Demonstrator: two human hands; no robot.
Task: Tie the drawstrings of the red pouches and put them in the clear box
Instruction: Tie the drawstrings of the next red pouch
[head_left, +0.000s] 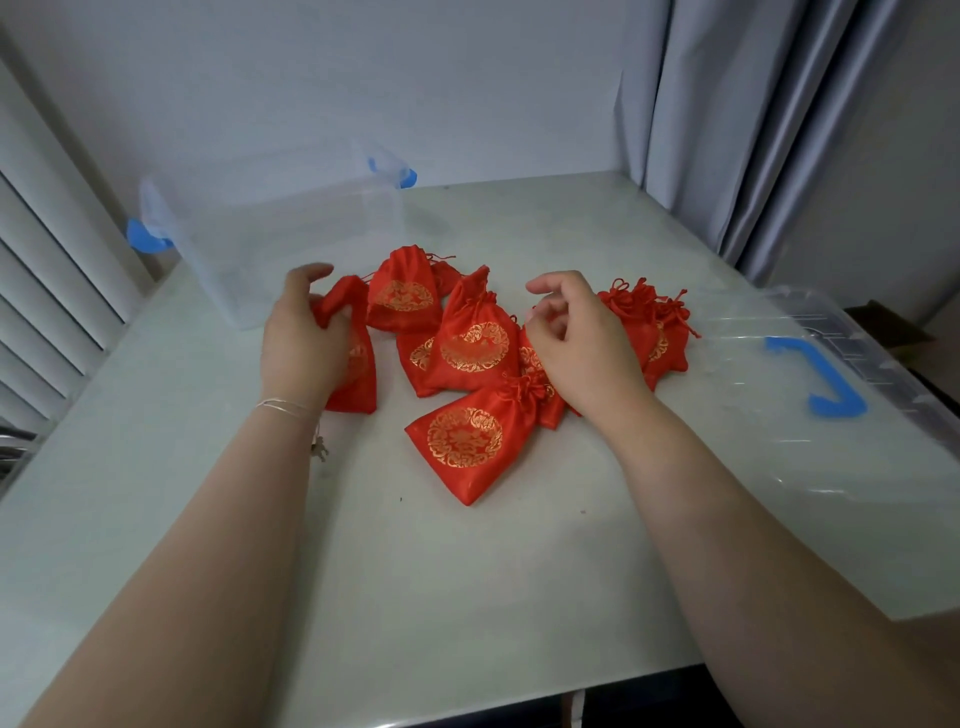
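Several red pouches with gold round patterns lie in a heap (475, 343) in the middle of the pale table. My left hand (301, 338) grips the neck of the leftmost red pouch (358, 379). Over the right part of the heap hovers my right hand (582, 343), fingers loosely curled and holding nothing. One tied pouch (465, 441) lies nearest me, its knot by my right wrist. The clear box (280, 228) with blue clips stands at the back left, with nothing in it.
The clear lid (810, 426) with a blue handle lies on the table's right side, partly over the edge. Grey curtains hang at the back right, white shutters at the left. The table's near edge runs below my forearms.
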